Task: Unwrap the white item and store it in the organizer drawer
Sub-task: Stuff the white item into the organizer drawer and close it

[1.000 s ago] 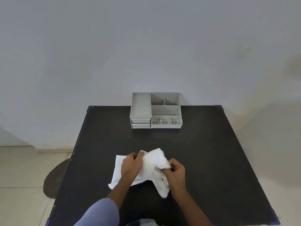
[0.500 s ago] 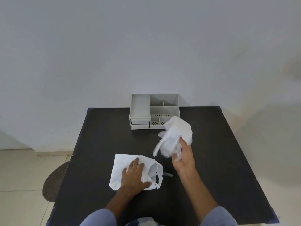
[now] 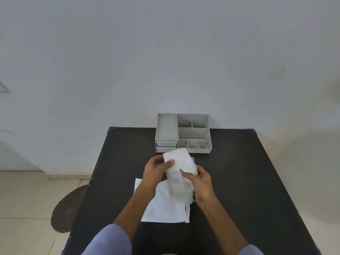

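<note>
I hold a white item (image 3: 179,166), still in soft white wrapping, above the middle of the black table (image 3: 248,181). My left hand (image 3: 156,170) grips its upper left end, thumb on top. My right hand (image 3: 201,181) clasps its lower right side, where loose wrapping hangs down. A flat white bag (image 3: 165,208) lies on the table under my forearms. The grey organizer (image 3: 184,133) stands at the far edge, with two small drawers (image 3: 166,146) at its front left, both closed. The item's top end overlaps the organizer's front in the picture.
The organizer's open compartments hold nothing that I can see. A round woven mat (image 3: 68,208) lies on the tiled floor left of the table. A plain wall rises right behind the table.
My left hand has left the flat bag and come up to the wrapped item. My right hand has brought the item down and left, toward the table's middle.
</note>
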